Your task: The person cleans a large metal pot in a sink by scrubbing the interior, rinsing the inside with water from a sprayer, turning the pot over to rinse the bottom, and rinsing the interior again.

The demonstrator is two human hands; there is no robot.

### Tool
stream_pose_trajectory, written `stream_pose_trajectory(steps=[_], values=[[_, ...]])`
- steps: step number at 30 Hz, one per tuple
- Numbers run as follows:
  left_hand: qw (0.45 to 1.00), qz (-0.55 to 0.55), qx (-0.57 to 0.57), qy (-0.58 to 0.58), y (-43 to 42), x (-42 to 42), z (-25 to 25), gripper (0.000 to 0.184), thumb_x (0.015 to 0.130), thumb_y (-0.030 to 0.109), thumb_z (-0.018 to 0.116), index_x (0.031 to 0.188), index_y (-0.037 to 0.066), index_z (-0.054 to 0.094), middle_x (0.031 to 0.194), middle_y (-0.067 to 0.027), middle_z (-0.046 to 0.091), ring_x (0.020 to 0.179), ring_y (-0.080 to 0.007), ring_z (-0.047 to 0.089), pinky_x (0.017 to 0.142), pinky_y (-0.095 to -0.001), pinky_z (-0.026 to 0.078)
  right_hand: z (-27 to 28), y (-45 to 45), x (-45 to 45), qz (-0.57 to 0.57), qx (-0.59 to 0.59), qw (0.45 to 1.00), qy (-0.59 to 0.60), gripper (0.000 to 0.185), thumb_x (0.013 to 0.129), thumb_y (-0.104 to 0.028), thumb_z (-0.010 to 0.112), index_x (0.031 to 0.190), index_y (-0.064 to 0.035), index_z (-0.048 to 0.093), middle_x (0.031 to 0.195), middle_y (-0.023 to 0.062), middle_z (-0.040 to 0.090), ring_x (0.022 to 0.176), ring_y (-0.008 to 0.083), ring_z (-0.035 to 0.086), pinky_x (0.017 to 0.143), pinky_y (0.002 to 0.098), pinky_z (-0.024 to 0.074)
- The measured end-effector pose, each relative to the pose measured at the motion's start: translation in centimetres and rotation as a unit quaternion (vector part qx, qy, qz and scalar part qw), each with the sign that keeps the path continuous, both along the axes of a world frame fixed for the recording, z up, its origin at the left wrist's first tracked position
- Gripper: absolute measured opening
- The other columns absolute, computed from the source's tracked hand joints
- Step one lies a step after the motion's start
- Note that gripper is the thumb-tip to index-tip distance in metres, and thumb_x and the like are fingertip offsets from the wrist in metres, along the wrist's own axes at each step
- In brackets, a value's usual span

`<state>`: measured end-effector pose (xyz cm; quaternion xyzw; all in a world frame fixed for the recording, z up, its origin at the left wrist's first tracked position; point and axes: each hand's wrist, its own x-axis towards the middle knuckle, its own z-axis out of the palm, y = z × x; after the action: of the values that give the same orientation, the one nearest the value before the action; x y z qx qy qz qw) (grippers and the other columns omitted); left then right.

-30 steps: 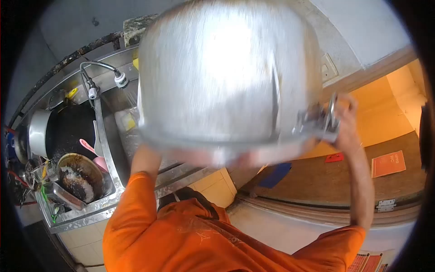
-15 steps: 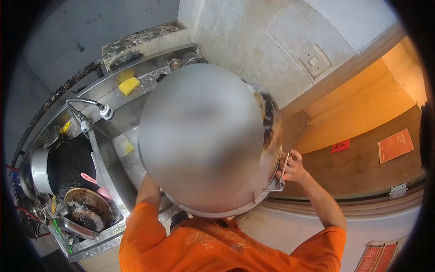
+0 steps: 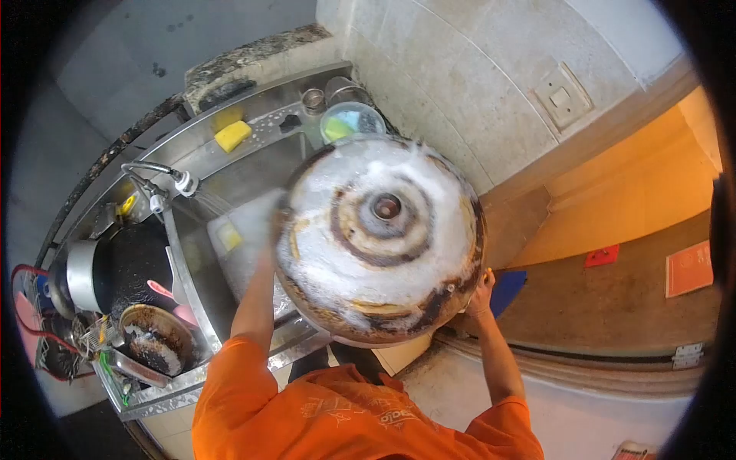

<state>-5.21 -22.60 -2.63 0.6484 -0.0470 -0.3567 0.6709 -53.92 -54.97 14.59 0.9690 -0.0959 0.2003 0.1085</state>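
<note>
A large round metal pot (image 3: pixel 368 284) fills the middle of the view, its broad face turned up toward me. White suds cover that face, with brown and black scorch marks in rings and a dark round spot at its centre. My right hand (image 3: pixel 481 293) is closed at the pot's right edge, where the handle is mostly hidden. My left hand (image 3: pixel 277 211) is at the pot's left edge; it is smeared by motion and its fingers cannot be made out.
Water runs from a tap (image 3: pixel 184 182) into the steel sink (image 3: pixel 199 253). A yellow sponge (image 3: pixel 233 136) and a tub (image 3: pixel 351 123) sit on the back ledge. Dirty cookware, including a scorched pan (image 3: pixel 157 341), crowds the left. A tiled wall (image 3: pixel 460 77) stands close behind the pot.
The pot has tilted so that its sudsy, scorched face shows fully. My right hand has moved left with its edge. My left hand has come up along the left side.
</note>
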Motion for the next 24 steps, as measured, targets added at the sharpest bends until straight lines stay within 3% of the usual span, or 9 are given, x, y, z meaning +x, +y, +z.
stream_pose_trajectory(steps=[6, 9, 14, 17, 18, 20, 22, 23, 24], values=[[0.999, 0.009, 0.016, -0.031, -0.2, 0.5, 0.1, 0.075, 0.086, 0.047, 0.057, 0.133, -0.006, 0.033, 0.129, -0.0215, 0.046, 0.110, -0.0264, 0.050, 0.096, -0.0411, 0.041, -2.8, -0.3, 1.0, -0.055, 0.025, 0.995, 0.075, 0.032, 0.081, -0.027, 0.059, 0.110, -0.0126, 0.063, 0.120, 0.0037, 0.061, 0.118, 0.0197, 0.051, 0.110, 0.0497, 0.0171], [0.999, 0.014, 0.025, -0.041, -0.4, 0.9, 0.1, 0.074, 0.086, 0.046, 0.059, 0.132, -0.007, 0.035, 0.128, -0.0219, 0.048, 0.107, -0.0259, 0.053, 0.094, -0.0406, 0.043, -10.6, -5.5, -1.7, -0.130, 0.002, 0.987, 0.096, 0.033, 0.081, -0.026, 0.058, 0.110, -0.0119, 0.063, 0.121, 0.0055, 0.060, 0.120, 0.0227, 0.049, 0.112, 0.0506, 0.0152], [0.999, 0.010, 0.036, -0.003, -0.1, 1.9, -0.3, 0.069, 0.086, 0.043, 0.061, 0.128, -0.008, 0.040, 0.123, -0.0228, 0.052, 0.106, -0.0262, 0.056, 0.094, -0.0390, 0.045, 0.0, 0.4, 1.7, -0.059, 0.020, 0.982, 0.181, 0.038, 0.081, -0.021, 0.060, 0.117, -0.0085, 0.059, 0.124, 0.0115, 0.057, 0.123, 0.0320, 0.045, 0.110, 0.0514, 0.0225], [0.998, 0.005, 0.065, -0.026, 1.9, 2.3, -1.8, 0.066, 0.085, 0.041, 0.061, 0.129, -0.006, 0.044, 0.120, -0.0236, 0.057, 0.113, -0.0310, 0.054, 0.099, -0.0366, 0.040, 4.6, 4.6, 2.5, -0.037, 0.176, 0.975, 0.133, 0.040, 0.083, -0.019, 0.060, 0.120, -0.0066, 0.056, 0.125, 0.0146, 0.055, 0.124, 0.0359, 0.043, 0.108, 0.0513, 0.0272], [0.990, 0.003, 0.139, 0.002, 2.5, 0.0, 6.3, 0.075, 0.084, 0.044, 0.063, 0.135, -0.005, 0.039, 0.124, -0.0234, 0.055, 0.120, -0.0332, 0.050, 0.103, -0.0368, 0.036, 4.9, 5.7, 2.2, -0.034, 0.257, 0.961, 0.092, 0.039, 0.085, -0.020, 0.059, 0.121, -0.0061, 0.055, 0.126, 0.0153, 0.054, 0.124, 0.0361, 0.043, 0.107, 0.0509, 0.0291], [0.962, 0.115, 0.234, -0.083, 5.8, -1.1, 12.7, 0.081, 0.080, 0.044, 0.067, 0.138, -0.004, 0.036, 0.129, -0.0225, 0.052, 0.123, -0.0327, 0.047, 0.104, -0.0374, 0.035, 3.9, 6.9, 0.3, -0.034, 0.405, 0.914, 0.013, 0.038, 0.089, -0.021, 0.058, 0.124, -0.0051, 0.053, 0.126, 0.0166, 0.053, 0.124, 0.0363, 0.043, 0.105, 0.0500, 0.0328], [0.889, 0.321, 0.213, -0.249, 9.5, 3.3, 15.4, 0.082, 0.080, 0.042, 0.069, 0.137, -0.005, 0.034, 0.136, -0.0239, 0.043, 0.129, -0.0324, 0.040, 0.107, -0.0385, 0.030, 1.1, 7.6, -2.3, -0.100, 0.737, 0.648, -0.165, 0.045, 0.096, -0.032, 0.050, 0.132, -0.0058, 0.046, 0.133, 0.0168, 0.048, 0.124, 0.0346, 0.044, 0.103, 0.0491, 0.0350], [0.826, 0.402, 0.218, -0.330, 11.4, 5.5, 16.6, 0.082, 0.080, 0.041, 0.070, 0.137, -0.005, 0.033, 0.139, -0.0246, 0.039, 0.131, -0.0323, 0.036, 0.109, -0.0390, 0.028, 1.3, 8.5, -1.9, -0.106, 0.736, 0.647, -0.166, 0.045, 0.096, -0.032, 0.050, 0.132, -0.0058, 0.046, 0.133, 0.0168, 0.048, 0.124, 0.0346, 0.044, 0.103, 0.0491, 0.0350], [0.788, 0.483, 0.071, -0.376, 12.3, 5.5, 23.5, 0.081, 0.083, 0.040, 0.069, 0.138, -0.006, 0.030, 0.142, -0.0253, 0.034, 0.135, -0.0322, 0.030, 0.110, -0.0389, 0.025, 2.8, 10.3, -0.4, -0.156, 0.757, 0.582, -0.254, 0.049, 0.097, -0.037, 0.047, 0.135, -0.0064, 0.043, 0.136, 0.0155, 0.045, 0.125, 0.0330, 0.043, 0.102, 0.0489, 0.0358]])
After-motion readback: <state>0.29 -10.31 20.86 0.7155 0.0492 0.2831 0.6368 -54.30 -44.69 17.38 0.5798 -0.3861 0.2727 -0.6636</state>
